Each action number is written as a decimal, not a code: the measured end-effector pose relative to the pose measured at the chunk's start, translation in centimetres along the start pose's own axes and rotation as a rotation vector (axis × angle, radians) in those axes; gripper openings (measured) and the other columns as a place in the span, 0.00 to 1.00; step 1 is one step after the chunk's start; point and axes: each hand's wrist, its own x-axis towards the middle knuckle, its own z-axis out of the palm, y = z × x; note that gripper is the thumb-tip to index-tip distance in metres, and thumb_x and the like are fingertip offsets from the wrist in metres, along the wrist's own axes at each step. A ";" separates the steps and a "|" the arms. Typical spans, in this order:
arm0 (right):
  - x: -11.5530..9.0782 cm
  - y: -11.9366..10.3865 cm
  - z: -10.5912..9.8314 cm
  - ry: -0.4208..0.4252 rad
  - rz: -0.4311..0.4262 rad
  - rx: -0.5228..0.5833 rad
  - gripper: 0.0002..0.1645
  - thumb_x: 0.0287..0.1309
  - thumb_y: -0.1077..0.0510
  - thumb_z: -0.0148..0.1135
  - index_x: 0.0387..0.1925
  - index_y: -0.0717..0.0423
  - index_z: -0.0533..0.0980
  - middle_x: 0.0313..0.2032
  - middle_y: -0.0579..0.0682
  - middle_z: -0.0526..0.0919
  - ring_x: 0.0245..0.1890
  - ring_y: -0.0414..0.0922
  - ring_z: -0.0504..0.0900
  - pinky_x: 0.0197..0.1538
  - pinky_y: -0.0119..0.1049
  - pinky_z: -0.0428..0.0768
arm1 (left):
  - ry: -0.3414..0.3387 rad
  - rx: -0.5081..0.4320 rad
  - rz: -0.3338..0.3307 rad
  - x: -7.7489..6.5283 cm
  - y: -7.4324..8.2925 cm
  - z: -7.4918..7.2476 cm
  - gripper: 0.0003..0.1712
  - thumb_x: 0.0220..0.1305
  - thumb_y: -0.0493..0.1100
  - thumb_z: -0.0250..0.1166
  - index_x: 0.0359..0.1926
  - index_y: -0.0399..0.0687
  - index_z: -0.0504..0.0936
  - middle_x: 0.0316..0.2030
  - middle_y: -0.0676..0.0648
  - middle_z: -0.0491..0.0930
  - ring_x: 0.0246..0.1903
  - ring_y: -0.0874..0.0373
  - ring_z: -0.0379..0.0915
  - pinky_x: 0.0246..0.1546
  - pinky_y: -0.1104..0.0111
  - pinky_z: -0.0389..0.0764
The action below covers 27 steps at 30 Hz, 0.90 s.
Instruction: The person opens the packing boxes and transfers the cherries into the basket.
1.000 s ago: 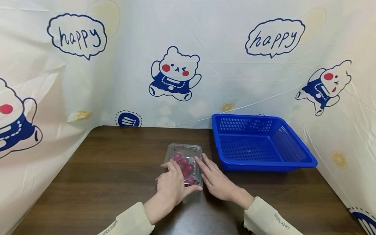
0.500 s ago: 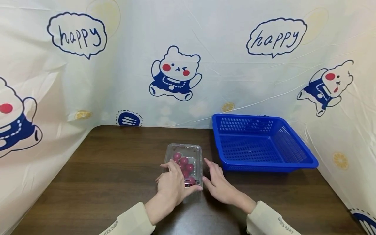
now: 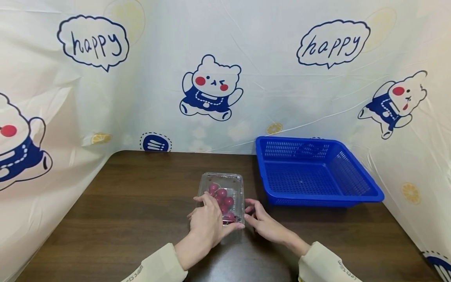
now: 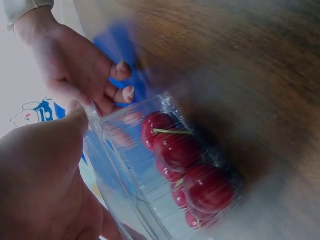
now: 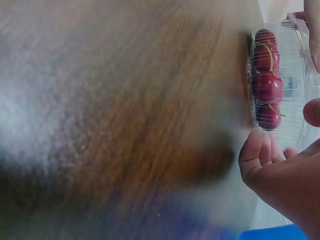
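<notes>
A clear plastic clamshell box (image 3: 230, 181) stands on the table, with several red cherries (image 4: 207, 187) inside, some with green stems. My left hand (image 3: 205, 221) grips the box from above, its fingers over the lid and left side and its thumb along the near edge. Beside the box's right side is my right hand (image 3: 269, 227), its fingers loosely bent and its thumb at the near right corner. In the right wrist view, the right fingers (image 5: 251, 150) are close to the lower corner of the box; whether they touch it I cannot tell.
A blue perforated plastic basket (image 3: 318, 199) sits at the back right of the brown wooden table (image 3: 141, 188), just beyond the right hand. A printed curtain (image 3: 158, 78) hangs behind the table and along both sides.
My right hand has drawn back from the lid's right edge toward me, and its fingers have bent more. The left hand and the box have stayed in place.
</notes>
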 end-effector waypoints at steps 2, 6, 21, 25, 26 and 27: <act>0.0 0.1 -0.1 -0.010 0.003 0.012 0.27 0.71 0.59 0.46 0.65 0.67 0.57 0.49 0.63 0.70 0.36 0.46 0.70 0.34 0.33 0.72 | -0.005 -0.015 -0.001 0.1 0.0 -0.1 0.76 0.36 0.91 0.41 0.50 0.19 0.77 0.38 0.24 0.79 0.11 0.45 0.76 0.15 0.59 0.82; 0.0 0.3 -0.3 -0.057 0.001 0.084 0.24 0.71 0.59 0.46 0.63 0.67 0.61 0.43 0.60 0.74 0.33 0.47 0.73 0.32 0.33 0.72 | -0.031 -0.010 -0.001 0.4 -0.1 -0.6 0.75 0.36 0.91 0.40 0.46 0.20 0.79 0.37 0.26 0.80 0.24 0.41 0.80 0.31 0.56 0.84; 0.2 0.3 -0.7 -0.062 0.006 0.362 0.29 0.62 0.67 0.53 0.61 0.76 0.57 0.29 0.44 0.78 0.27 0.39 0.79 0.31 0.29 0.73 | -0.095 -0.134 0.010 0.3 -0.5 0.0 0.75 0.42 0.89 0.39 0.59 0.19 0.71 0.59 0.20 0.71 0.58 0.28 0.67 0.61 0.45 0.71; 0.1 0.4 -0.7 -0.051 0.012 0.366 0.29 0.63 0.67 0.53 0.61 0.76 0.57 0.29 0.44 0.77 0.26 0.39 0.78 0.31 0.29 0.72 | -0.073 -0.240 0.081 0.5 -0.7 0.7 0.72 0.47 0.86 0.42 0.63 0.21 0.66 0.67 0.22 0.60 0.65 0.28 0.57 0.65 0.43 0.63; 0.0 0.4 -0.7 -0.050 0.012 0.367 0.29 0.63 0.67 0.53 0.61 0.76 0.57 0.29 0.44 0.77 0.26 0.39 0.78 0.30 0.29 0.72 | -0.059 -0.269 0.123 0.6 -0.8 0.9 0.69 0.49 0.85 0.43 0.64 0.22 0.65 0.68 0.23 0.59 0.67 0.29 0.55 0.67 0.43 0.61; 0.0 0.4 -0.7 -0.048 0.012 0.370 0.30 0.63 0.67 0.53 0.61 0.76 0.56 0.29 0.45 0.77 0.26 0.39 0.78 0.30 0.29 0.72 | -0.044 -0.297 0.175 0.7 -0.8 1.1 0.67 0.52 0.83 0.43 0.66 0.24 0.64 0.69 0.23 0.58 0.68 0.30 0.53 0.68 0.43 0.59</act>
